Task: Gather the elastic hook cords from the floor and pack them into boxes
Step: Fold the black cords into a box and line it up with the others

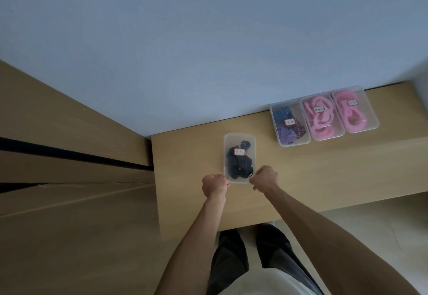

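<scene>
A person's left hand [214, 184] and right hand [265, 177], fingers curled, grip the near corners of a clear lidded plastic box [239, 158] of black elastic cords [238, 165] on a light wooden desk [301, 174]. Beyond the box to the right, three more clear boxes sit against the wall, touching: one of blue and purple cords [289, 122], two of pink cords [320, 116] [353, 109].
</scene>
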A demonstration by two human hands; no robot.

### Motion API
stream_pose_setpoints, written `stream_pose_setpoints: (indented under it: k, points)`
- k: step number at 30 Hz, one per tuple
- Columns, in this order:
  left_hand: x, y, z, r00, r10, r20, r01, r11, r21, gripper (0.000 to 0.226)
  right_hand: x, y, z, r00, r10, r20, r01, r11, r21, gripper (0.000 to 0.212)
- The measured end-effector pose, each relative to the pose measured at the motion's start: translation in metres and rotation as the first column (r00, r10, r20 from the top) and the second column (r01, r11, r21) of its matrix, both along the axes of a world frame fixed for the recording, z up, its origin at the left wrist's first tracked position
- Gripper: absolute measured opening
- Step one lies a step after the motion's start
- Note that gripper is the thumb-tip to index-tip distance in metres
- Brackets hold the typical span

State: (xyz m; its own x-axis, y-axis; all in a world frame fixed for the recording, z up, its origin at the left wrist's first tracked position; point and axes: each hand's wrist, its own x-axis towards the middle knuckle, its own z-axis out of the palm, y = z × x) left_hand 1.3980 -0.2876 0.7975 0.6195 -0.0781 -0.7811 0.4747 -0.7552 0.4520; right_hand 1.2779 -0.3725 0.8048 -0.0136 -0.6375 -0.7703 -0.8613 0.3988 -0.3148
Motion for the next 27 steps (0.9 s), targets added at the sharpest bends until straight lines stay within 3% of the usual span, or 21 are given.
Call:
stream_pose_setpoints:
  k: [7, 10, 12, 16, 22, 27]
  points:
    - [0.004, 0.002, -0.005, 0.994, -0.108, 0.008, 0.108, 0.994, -0.028, 0.015, -0.003, -0.003, -0.005, 0.998, -0.061, 0.025, 0.061, 0.998, -0.004, 0.01]
    - [-0.002, 0.011, -0.01, 0.963, -0.263, 0.062, 0.262, 0.965, 0.028, 0.003, -0.006, 0.007, -0.012, 0.999, 0.01, 0.032, -0.009, 0.999, -0.03, 0.01]
    - [-0.007, 0.018, -0.013, 0.952, -0.302, 0.054, 0.299, 0.953, 0.058, 0.007, -0.009, 0.016, -0.018, 0.999, 0.041, 0.025, -0.04, 0.999, -0.031, 0.007]
    - [-0.002, 0.01, -0.012, 0.945, -0.315, 0.083, 0.319, 0.947, -0.035, 0.007, -0.01, 0.003, -0.017, 0.997, 0.003, 0.083, 0.002, 0.998, -0.056, 0.012]
    - [0.012, -0.005, -0.001, 0.934, -0.357, 0.007, 0.356, 0.929, -0.099, 0.008, -0.009, -0.025, -0.006, 0.995, 0.057, 0.079, -0.063, 0.995, 0.079, 0.019]
    - [0.022, -0.023, 0.003, 0.894, -0.422, 0.153, 0.435, 0.898, -0.065, 0.022, 0.003, -0.032, -0.006, 0.999, 0.031, 0.043, -0.027, 0.995, -0.091, 0.024]
